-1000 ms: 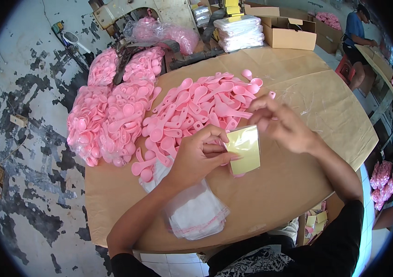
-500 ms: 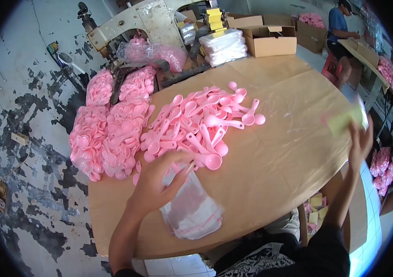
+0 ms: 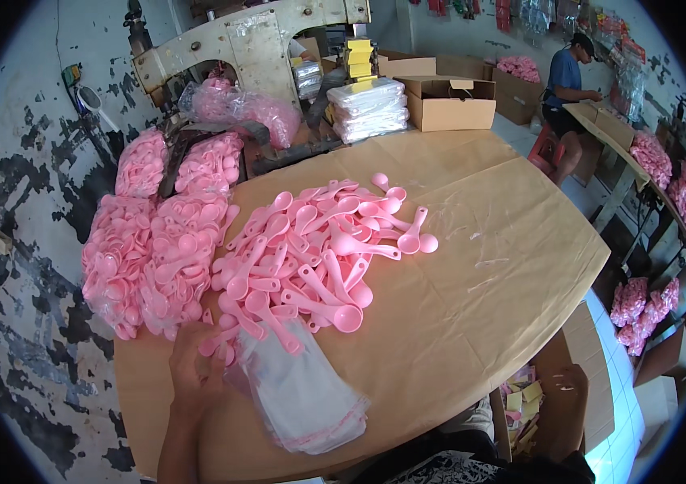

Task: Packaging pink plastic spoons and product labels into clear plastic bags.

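A heap of pink plastic measuring spoons lies on the brown paper-covered table. At the heap's near left edge is my left hand, its fingers bent and blurred beside a few spoons. I cannot make out whether it grips anything. A stack of clear plastic bags lies just right of that hand, its upper end touching the spoons. My right hand is low at the right, over an open cardboard box, with its fingers loosely bent and no packet visible in them. Packets with yellow cards lie inside the box.
Bulging clear bags of pink spoons line the table's left side. Behind them stands a heavy cream-coloured machine. Stacked clear packs and a cardboard box stand at the back. A person sits at another table.
My right hand has come down from the table's right edge to the box, and the yellow-carded packet no longer shows in it. My left hand has left the bag stack for its left side.
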### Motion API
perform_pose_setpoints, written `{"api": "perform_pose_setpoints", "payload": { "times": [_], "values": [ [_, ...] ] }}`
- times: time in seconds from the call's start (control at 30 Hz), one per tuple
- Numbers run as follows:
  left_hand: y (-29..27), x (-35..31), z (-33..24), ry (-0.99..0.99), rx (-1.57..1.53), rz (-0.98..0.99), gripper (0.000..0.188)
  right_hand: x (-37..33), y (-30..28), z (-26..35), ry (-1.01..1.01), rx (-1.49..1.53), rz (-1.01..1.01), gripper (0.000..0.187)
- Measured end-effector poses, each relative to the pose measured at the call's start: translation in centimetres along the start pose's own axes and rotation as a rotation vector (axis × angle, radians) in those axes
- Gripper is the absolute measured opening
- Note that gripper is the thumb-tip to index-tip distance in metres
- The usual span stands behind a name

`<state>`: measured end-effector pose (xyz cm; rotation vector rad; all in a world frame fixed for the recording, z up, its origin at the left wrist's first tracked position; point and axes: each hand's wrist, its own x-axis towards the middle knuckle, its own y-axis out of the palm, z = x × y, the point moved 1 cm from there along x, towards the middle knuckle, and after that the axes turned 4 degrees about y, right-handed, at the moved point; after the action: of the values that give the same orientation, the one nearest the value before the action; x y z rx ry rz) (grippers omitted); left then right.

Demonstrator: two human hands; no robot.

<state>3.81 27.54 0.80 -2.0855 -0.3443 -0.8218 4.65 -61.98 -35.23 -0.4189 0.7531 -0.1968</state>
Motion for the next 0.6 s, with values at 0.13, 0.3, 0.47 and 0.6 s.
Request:
{"api": "perform_pose_setpoints", "payload": {
  "times": [0.13,0.3,0.47,0.6],
  "values": [
    [0.0,-0.4,0.4,0.061,0.062,0.004,0.023,1.3,-3.9,6.5,-0.624,0.069,-0.803,0.019],
    [1.8,-1.5,1.4,-0.06,0.131,0.21,0.052,-10.8,-3.2,34.9,-1.064,0.175,-0.82,0.03],
    [1.8,-1.1,1.6,-0.116,0.18,0.345,0.071,-19.6,11.6,61.0,-1.441,-0.116,-0.523,0.024],
    [1.6,-0.8,2.6,-0.121,0.143,0.325,0.08,-17.0,19.5,77.3,-1.724,-0.691,-0.627,0.031]
  ]
}}
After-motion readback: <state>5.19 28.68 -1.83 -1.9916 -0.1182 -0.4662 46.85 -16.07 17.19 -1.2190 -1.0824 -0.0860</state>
